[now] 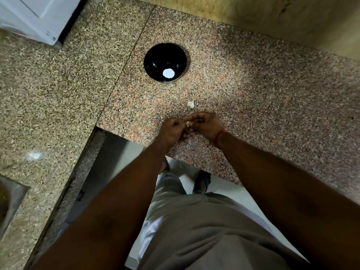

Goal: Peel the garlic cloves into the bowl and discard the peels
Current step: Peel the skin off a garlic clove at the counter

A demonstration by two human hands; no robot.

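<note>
Both forearms reach forward from the bottom of the view and meet over the near edge of the speckled pinkish granite bench (253,90). The left hand (172,131) comes in from the left with its back upward, its fingers (178,123) curled inward toward the right hand. The right hand (206,124), with a thin red thread band (221,134) at the wrist, mirrors it, its fingers (194,118) bent down and inward. The two sets of fingertips come together around a small pale garlic clove (187,124), of which only a sliver shows between them; both hands pinch it, though exactly which fingers touch it cannot be told.

Just beyond the hands, a second small whitish garlic piece (191,104) lies on the bench, apart from the fingers. Farther back stands a round black bowl (155,59), upright, with a white round spot (168,73) in its bottom; whether that is a clove or a reflection cannot be told.

A white appliance (39,18) sits at the far left corner.
</note>
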